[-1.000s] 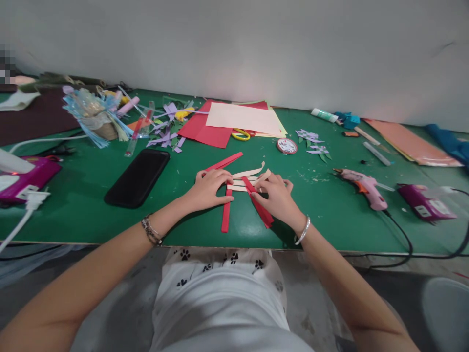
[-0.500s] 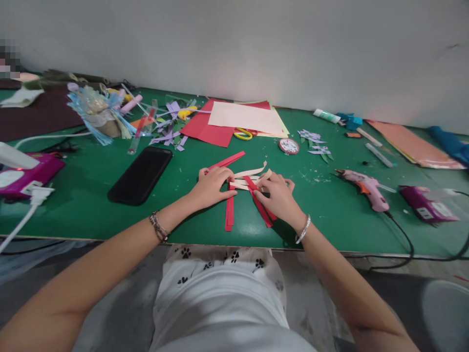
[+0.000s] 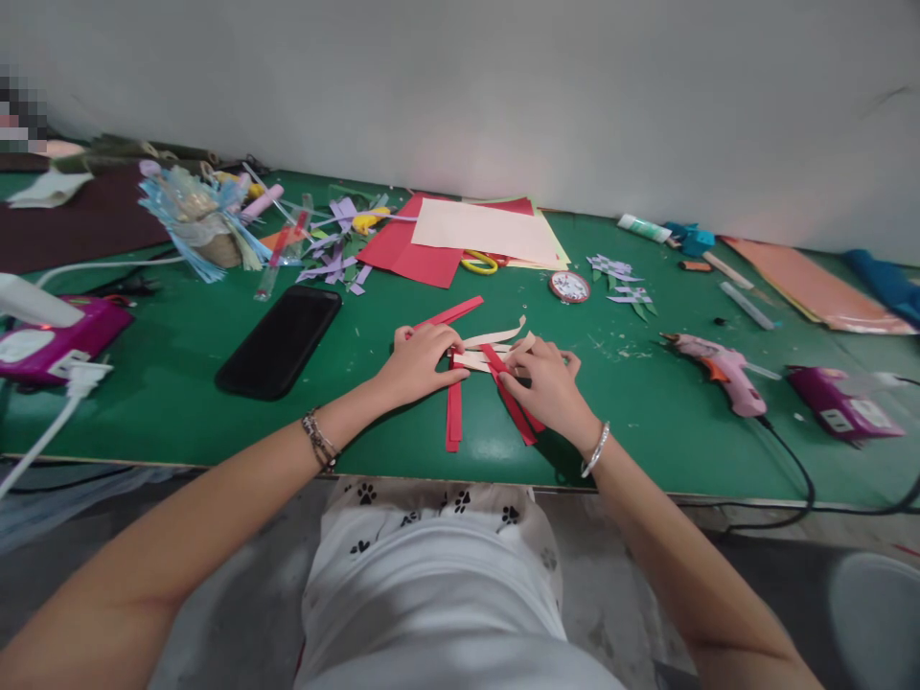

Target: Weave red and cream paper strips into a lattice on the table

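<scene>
Thin cream paper strips (image 3: pixel 495 336) lie crosswise between my hands, woven with red paper strips (image 3: pixel 454 417). My left hand (image 3: pixel 424 362) has its thumb and fingers closed on the left ends of the cream strips, beside an upright red strip. Another red strip (image 3: pixel 456 310) pokes out behind those fingers. With bent fingers, my right hand (image 3: pixel 546 379) pinches the right ends of the cream strips, over a slanted red strip (image 3: pixel 510 402). One cream strip curls up loose at the back. Exactly which strip each fingertip presses is partly hidden.
A black phone (image 3: pixel 279 342) lies left of my hands. Red and cream sheets (image 3: pixel 481 230), yellow-handled scissors (image 3: pixel 479 263) and a round tin (image 3: pixel 569 287) sit behind. To the right are a pink glue gun (image 3: pixel 719 369) and a purple power box (image 3: pixel 840 402).
The view has shifted very slightly. Both hands stay on the paper strips in almost the same place.
</scene>
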Available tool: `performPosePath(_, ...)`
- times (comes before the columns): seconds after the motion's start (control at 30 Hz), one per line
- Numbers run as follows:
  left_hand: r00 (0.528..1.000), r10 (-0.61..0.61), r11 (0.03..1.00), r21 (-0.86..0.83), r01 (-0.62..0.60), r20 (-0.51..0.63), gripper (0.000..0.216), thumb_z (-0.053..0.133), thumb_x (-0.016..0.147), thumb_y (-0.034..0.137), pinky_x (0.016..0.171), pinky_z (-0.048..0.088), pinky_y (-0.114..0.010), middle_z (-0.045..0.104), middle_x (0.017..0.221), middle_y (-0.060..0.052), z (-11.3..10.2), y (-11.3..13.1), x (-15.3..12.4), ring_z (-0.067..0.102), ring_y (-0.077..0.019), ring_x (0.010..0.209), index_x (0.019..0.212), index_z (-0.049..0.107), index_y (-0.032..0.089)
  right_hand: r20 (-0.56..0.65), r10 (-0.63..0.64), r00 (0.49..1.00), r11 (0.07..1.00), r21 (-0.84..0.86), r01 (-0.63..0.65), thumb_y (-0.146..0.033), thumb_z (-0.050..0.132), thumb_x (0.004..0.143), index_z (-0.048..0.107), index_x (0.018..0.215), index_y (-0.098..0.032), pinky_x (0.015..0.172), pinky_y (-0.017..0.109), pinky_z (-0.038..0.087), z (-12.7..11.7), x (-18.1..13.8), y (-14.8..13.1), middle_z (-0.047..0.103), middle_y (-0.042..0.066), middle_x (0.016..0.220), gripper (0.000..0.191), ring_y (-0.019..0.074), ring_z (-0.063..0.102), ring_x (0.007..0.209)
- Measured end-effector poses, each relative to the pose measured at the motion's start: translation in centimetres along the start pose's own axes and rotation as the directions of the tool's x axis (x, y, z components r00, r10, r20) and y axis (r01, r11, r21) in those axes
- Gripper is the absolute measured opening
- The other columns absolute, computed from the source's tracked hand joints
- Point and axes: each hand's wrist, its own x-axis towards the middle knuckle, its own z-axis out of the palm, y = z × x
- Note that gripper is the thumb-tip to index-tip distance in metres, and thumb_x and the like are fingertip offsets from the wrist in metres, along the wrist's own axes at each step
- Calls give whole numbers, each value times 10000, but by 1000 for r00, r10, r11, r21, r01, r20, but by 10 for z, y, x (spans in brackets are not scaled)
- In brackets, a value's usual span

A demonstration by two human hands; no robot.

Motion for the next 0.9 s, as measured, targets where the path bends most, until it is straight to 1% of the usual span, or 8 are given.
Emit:
performPosePath(0.33,999,11,1000,20,-10,-44,145,604,765,302,822,235,-359,607,1039,-12,4,-3,2,509,-218,1010,858,555,202,-7,-2,1000,1000,-2,2,-254,524,773,600,717,-196,865,425,255,1,0,0,588,54,968,111,229,495,953)
performPosePath(0.43,999,10,1000,22,-9,-39,143,601,766,308,825,236,-364,607,1041,-19,4,-2,2,508,-221,1012,855,570,201,-9,2,1000,1000,0,-2,-253,517,779,600,711,-195,863,424,256,1,0,0,591,56,969,121,230,498,955)
performPosePath(0.63,999,-14,1000,11,15,-50,144,535,811,327,843,225,-388,611,1005,-19,5,-1,5,513,-214,993,861,604,210,-6,3,1000,1000,-15,-3,-258,518,779,593,702,-199,862,430,261,1,0,0,588,59,979,123,233,502,951)
performPosePath(0.9,998,-33,999,12,33,-52,161,513,809,320,847,228,-395,609,1015,-23,6,-1,7,511,-211,987,854,622,210,0,4,1000,1000,-22,-4,-263,512,780,567,684,-189,869,427,269,0,0,0,580,59,962,133,233,493,953)
